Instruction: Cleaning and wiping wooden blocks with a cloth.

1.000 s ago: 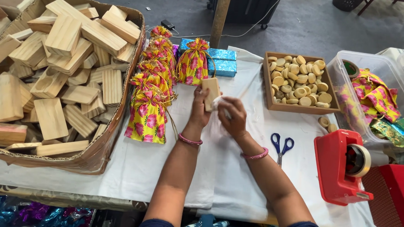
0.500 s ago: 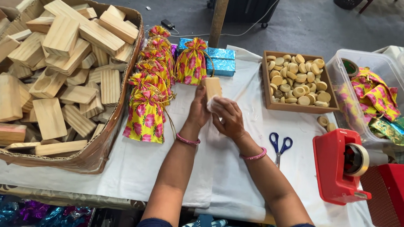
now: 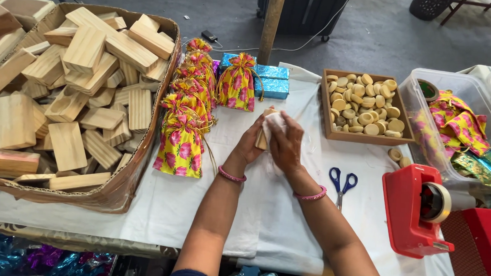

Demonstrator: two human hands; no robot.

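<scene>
So both hands are bunched together over the middle of the desk (image 3: 184,208), which has a white cloth over it. The left hand (image 3: 250,147) has its fingers closed around a small wooden block (image 3: 263,138), held more or less upright, and the right hand (image 3: 286,143) is pressed against the block's other side, fingers curled over a bit of white wrapping (image 3: 274,121) that covers the top of it. Pink bangles on both wrists. Taking that block as the landmark: just to its left there's a row of yellow floral pouches (image 3: 181,142) tied at the neck, with one more pouch (image 3: 236,82) standing right behind it. Behind that one are shiny blue boxes (image 3: 271,81). Way off to the left is a big cardboard box (image 3: 126,187) heaped with plain wooden blocks (image 3: 86,48). To the right and a little behind is a wooden tray (image 3: 324,111) full of small round wooden discs (image 3: 367,105). Blue-handled scissors (image 3: 342,181) lie on the cloth to the right of the block and nearer the person, near the right forearm. Further right sits a red tape dispenser (image 3: 417,208), and behind that a clear plastic bin (image 3: 428,118) with more floral fabric inside.
</scene>
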